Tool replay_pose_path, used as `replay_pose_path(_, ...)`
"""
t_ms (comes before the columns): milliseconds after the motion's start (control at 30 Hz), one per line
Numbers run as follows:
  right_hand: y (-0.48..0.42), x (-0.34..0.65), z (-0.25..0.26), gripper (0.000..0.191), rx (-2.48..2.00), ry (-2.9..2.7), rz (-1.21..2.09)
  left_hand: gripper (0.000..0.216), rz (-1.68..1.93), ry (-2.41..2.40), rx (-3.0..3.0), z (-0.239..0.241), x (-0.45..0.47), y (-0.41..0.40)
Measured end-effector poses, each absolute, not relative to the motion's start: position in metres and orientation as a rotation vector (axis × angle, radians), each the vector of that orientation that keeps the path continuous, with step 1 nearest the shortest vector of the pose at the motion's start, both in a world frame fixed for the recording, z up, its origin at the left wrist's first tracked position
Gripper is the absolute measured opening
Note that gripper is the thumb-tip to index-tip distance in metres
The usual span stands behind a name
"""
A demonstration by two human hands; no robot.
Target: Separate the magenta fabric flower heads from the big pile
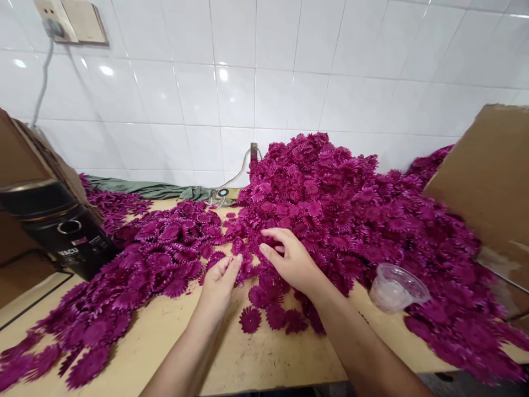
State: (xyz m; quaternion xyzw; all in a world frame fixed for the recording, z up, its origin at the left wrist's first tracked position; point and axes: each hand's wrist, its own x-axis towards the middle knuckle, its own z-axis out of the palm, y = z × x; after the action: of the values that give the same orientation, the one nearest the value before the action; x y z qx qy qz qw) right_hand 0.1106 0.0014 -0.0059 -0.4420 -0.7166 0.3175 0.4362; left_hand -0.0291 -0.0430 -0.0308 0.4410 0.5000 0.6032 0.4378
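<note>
Magenta artificial flower layers, flat toothed discs, lie all about both hands. My left hand (219, 280) is closed in a pinch, thumb against fingers, at the edge of a magenta flower piece (247, 269). My right hand (291, 260) hovers at the front of the big flower heap (318, 204), its thumb and forefinger apart and curved. Magenta shows between those fingers, but it looks like the heap behind them. Several loose flower discs (250, 320) lie flat on the table below the hands.
A smaller flower pile (152, 264) spreads left over the wooden table (165, 347). A black vacuum bottle (61, 231) stands by a cardboard box (20, 143). On the right are a clear plastic cup (397, 289) and another cardboard box (487, 182). Green cloth (152, 188) lies along the tiled wall.
</note>
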Motion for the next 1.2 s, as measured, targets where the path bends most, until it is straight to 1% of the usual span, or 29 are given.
replay_pose_path(67, -0.012, 0.104, -0.006, 0.022, -0.988, -1.819, 1.046, 0.041, 1.455, 1.221, 1.103, -0.035, -0.027, -0.037)
replay_pose_path(100, -0.015, 0.101, -0.007, 0.016, -0.958, -1.817, 1.121, 0.043, 1.429, 1.211, 1.123, -0.036, -0.026, -0.036)
replay_pose_path(133, -0.017, 0.098, -0.009, 0.011, -0.953, -1.802, 1.145, 0.044, 1.405, 1.200, 1.143, -0.037, -0.025, -0.036)
replay_pose_path(200, -0.017, 0.095, -0.014, 0.002, -0.991, -1.742, 1.091, 0.044, 1.361, 1.180, 1.193, -0.036, -0.023, -0.039)
replay_pose_path(333, -0.005, 0.094, -0.024, 0.010, -1.065, -1.580, 1.006, 0.033, 1.319, 1.214, 1.346, -0.031, -0.020, -0.047)
replay_pose_path(433, 0.007, 0.096, -0.024, 0.015, -1.093, -1.474, 0.983, 0.033, 1.318, 1.240, 1.398, -0.030, -0.017, -0.053)
replay_pose_path(633, 0.035, 0.119, -0.011, 0.011, -1.183, -1.167, 0.891, 0.034, 1.230, 1.237, 1.392, -0.033, -0.023, -0.080)
replay_pose_path(733, 0.032, 0.121, -0.007, 0.013, -1.139, -1.222, 0.951, 0.031, 1.238, 1.250, 1.349, -0.030, -0.031, -0.082)
replay_pose_path(800, 0.025, 0.117, -0.009, 0.016, -1.085, -1.279, 1.051, 0.027, 1.264, 1.229, 1.326, -0.026, -0.033, -0.077)
replay_pose_path(900, 0.017, 0.111, -0.017, 0.025, -1.018, -1.326, 1.193, 0.024, 1.253, 1.159, 1.329, -0.022, -0.032, -0.071)
replay_pose_path(1033, 0.015, 0.110, -0.026, 0.036, -1.001, -1.339, 1.228, 0.026, 1.242, 1.160, 1.329, -0.021, -0.029, -0.068)
replay_pose_path(1100, 0.013, 0.110, -0.026, 0.038, -0.998, -1.335, 1.242, 0.026, 1.259, 1.182, 1.332, -0.021, -0.029, -0.066)
replay_pose_path(1200, 0.008, 0.109, -0.022, 0.035, -0.976, -1.363, 1.296, 0.023, 1.302, 1.192, 1.350, -0.018, -0.029, -0.063)
